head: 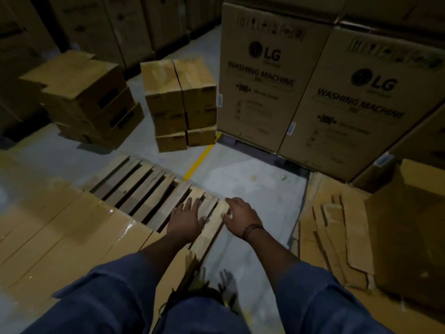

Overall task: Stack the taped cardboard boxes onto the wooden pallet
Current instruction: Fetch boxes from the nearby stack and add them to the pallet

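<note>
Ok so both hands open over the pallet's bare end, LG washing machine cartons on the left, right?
No: the head view shows the LG washing machine cartons on the right. The left hand and right hand are open over the pallet, at its bare end.

The left hand [187, 219] and right hand [240, 218] are spread over the pallet [142, 186]. Taped boxes [72, 227] lie just left of them.

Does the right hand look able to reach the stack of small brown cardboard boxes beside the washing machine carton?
Probably not without stepping forward. The right hand is at the edge of the slatted wooden pallet; grey floor separates it from the stack of small brown cardboard boxes, though nothing blocks the way.
</note>
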Motion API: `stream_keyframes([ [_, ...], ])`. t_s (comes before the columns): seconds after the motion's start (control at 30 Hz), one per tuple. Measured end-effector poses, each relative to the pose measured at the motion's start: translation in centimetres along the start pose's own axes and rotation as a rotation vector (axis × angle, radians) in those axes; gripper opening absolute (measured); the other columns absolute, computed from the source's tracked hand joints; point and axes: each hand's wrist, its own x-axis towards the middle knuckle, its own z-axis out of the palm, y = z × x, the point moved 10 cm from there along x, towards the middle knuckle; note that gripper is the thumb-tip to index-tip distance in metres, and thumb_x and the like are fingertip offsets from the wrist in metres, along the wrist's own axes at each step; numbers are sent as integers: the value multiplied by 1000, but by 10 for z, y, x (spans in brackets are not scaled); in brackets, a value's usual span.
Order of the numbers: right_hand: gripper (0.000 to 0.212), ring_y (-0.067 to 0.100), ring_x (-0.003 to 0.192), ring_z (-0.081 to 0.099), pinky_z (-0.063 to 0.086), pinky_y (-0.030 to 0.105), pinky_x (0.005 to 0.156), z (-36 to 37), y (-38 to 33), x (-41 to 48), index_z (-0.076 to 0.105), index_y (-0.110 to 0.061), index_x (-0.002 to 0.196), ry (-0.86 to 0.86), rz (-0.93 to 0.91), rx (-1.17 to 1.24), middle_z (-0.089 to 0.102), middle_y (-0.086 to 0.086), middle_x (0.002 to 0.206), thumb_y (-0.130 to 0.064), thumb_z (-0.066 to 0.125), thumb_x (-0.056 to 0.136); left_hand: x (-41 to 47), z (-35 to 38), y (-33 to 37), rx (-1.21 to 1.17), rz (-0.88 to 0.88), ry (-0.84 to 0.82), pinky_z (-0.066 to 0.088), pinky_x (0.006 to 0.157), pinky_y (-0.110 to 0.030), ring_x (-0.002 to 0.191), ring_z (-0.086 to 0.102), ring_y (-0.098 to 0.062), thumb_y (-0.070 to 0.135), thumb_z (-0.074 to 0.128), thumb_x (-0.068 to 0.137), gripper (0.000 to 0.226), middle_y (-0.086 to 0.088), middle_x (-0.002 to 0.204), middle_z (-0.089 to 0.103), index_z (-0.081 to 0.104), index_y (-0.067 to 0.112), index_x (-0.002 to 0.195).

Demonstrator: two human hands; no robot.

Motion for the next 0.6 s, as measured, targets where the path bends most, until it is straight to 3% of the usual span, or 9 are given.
stream_keyframes([
  [0.2,62,29,144,34,33,42,116,-52,36,38,34,-23,156,30,-27,-22,31,3,161,-45,50,101,56,-23,40,8,12,28,31,118,-47,149,33,-37,61,29,104,75,-11,171,20,15,20,165],
  [0.33,62,28,145,34,33,42,116,-75,60,90,34,-23,157,29,-28,-16,32,3,161,-45,50,101,107,-34,54,-4,13,63,36,115,-46,144,41,-39,72,8,90,93,-14,167,28,21,18,164],
  [0.47,63,28,145,33,32,41,117,-84,71,164,34,-22,157,-20,-54,-25,31,4,162,-44,51,101,173,-38,45,-62,-55,63,35,116,-47,144,40,-39,66,28,99,80,-13,168,26,21,20,164],
  [0.6,62,28,145,33,33,42,117,-104,67,259,34,-23,157,-55,-115,-60,32,2,161,-45,51,101,251,-50,24,-124,-155,64,38,113,-46,140,44,-39,68,24,93,85,-13,167,29,23,20,163],
])
